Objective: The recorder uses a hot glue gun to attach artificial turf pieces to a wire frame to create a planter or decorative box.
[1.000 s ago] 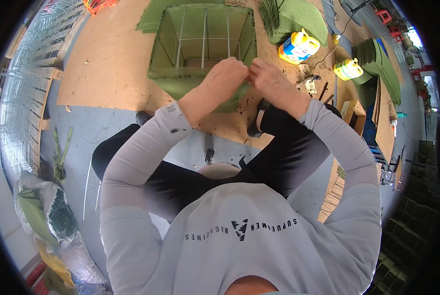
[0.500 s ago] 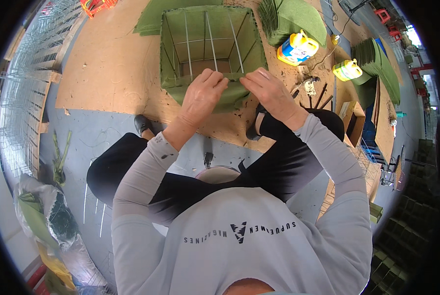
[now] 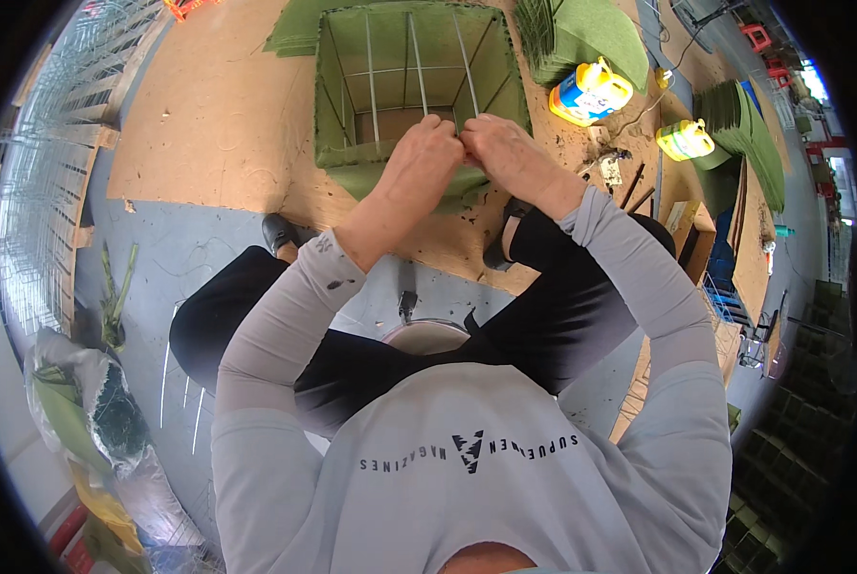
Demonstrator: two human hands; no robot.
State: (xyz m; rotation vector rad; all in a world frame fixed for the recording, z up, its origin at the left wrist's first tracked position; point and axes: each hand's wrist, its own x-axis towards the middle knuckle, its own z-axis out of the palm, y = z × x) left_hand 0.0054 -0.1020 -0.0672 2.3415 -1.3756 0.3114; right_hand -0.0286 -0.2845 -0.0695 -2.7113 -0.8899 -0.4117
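In front of me sits a box-shaped wire frame lined with green felt [image 3: 352, 156], its open side showing several pale metal wires [image 3: 419, 62]. My left hand [image 3: 426, 158] is closed on the near felt-covered edge, at the foot of the middle wire. Right beside it, almost touching, my right hand [image 3: 505, 148] pinches the same edge. The fingertips of both hands meet on the rim. Whatever small thing lies between them is hidden by the knuckles.
Brown board [image 3: 199, 143] covers the work area. Stacked green felt sheets [image 3: 591, 38] lie beyond the box at right, near two yellow jugs [image 3: 591, 93] [image 3: 685, 141]. Wire grids [image 3: 50, 210] stand at far left. A plastic bag [image 3: 122, 421] lies at lower left.
My hands have come closer together along the near rim; the right hand moved left and the left hand slid slightly right. The view has shifted a little.
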